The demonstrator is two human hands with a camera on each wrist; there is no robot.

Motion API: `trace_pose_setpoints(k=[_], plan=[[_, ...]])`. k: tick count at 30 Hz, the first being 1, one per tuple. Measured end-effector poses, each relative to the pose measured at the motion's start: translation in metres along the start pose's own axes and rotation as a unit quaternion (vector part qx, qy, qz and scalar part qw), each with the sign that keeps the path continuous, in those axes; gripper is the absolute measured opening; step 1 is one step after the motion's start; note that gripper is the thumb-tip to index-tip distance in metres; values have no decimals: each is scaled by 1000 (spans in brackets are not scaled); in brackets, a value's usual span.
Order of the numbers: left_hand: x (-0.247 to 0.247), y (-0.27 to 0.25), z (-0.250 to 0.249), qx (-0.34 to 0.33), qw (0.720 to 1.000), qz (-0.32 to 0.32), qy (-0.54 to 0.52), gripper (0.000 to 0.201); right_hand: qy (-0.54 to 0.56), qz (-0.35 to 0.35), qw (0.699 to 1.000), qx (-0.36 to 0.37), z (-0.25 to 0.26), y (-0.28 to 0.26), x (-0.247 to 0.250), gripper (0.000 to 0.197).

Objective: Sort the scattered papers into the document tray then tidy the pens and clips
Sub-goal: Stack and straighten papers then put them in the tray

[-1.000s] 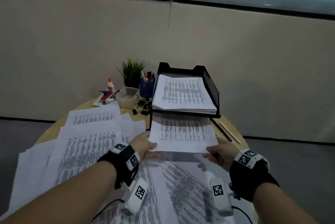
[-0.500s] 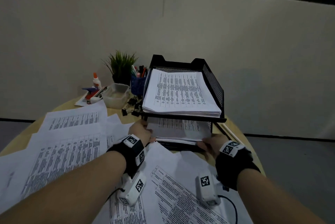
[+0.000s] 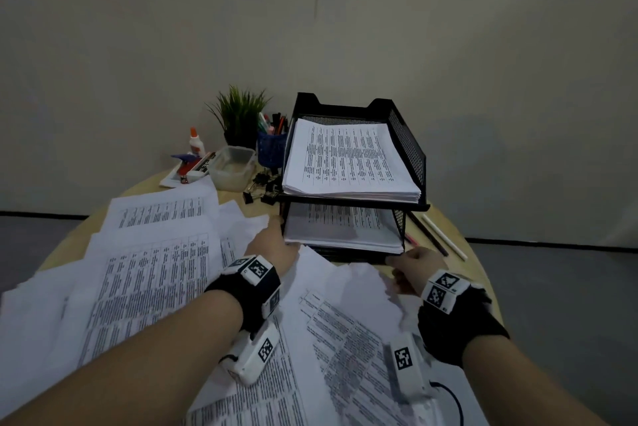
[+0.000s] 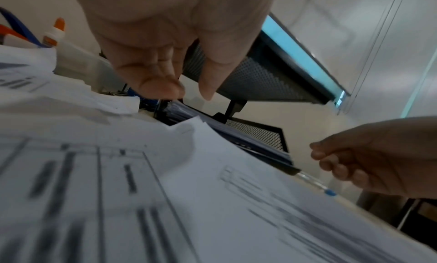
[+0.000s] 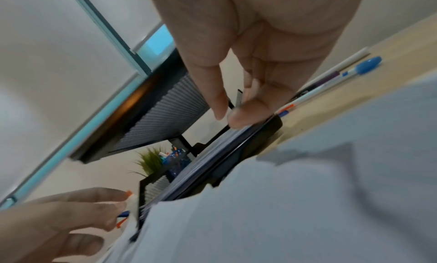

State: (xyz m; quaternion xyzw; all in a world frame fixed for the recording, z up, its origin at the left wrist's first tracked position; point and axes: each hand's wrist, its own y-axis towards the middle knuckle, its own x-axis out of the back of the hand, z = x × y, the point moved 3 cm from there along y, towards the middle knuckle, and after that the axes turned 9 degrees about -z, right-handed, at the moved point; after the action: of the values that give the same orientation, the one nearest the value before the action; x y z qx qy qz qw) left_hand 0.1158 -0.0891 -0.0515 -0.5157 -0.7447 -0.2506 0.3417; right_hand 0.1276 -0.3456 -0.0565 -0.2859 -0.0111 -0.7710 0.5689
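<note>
At the desk's far edge, head view: stacked black mesh tray (image 3: 407, 146); lower tier holds the papers (image 3: 345, 235) just filed. Left hand (image 3: 272, 242) and right hand (image 3: 414, 265) sit at its front corners. Next: collect loose sheets (image 3: 145, 273).

Left wrist view: fingers (image 4: 153, 80) relaxed, empty.

Right wrist view: fingers (image 5: 246, 113) touch the stack's edge; smooth pens (image 5: 331, 80) lie beside the tray.

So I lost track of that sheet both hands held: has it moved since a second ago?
Yes. The sheet went forward from in front of the tray into its lower tier.
</note>
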Motion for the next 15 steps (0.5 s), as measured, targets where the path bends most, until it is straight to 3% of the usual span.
trace_pose_setpoints(k=[2,7,10,13,15], plan=[[-1,-21,6,2,1000,31,0,55,-11,18,1000,2,-13,-24,1,23],[-3,-78,21,-8,994,96,58,50,-169,52,981,78,-44,-80,7,14],[2,-112,27,-35,988,101,114,43,-236,68,963,110,-56,-109,7,3],[7,-145,33,-49,977,99,184,40,-242,89,958,125,-65,-137,2,6],[11,-162,39,-47,970,82,225,49,-230,107,959,127,-71,-156,-5,13]])
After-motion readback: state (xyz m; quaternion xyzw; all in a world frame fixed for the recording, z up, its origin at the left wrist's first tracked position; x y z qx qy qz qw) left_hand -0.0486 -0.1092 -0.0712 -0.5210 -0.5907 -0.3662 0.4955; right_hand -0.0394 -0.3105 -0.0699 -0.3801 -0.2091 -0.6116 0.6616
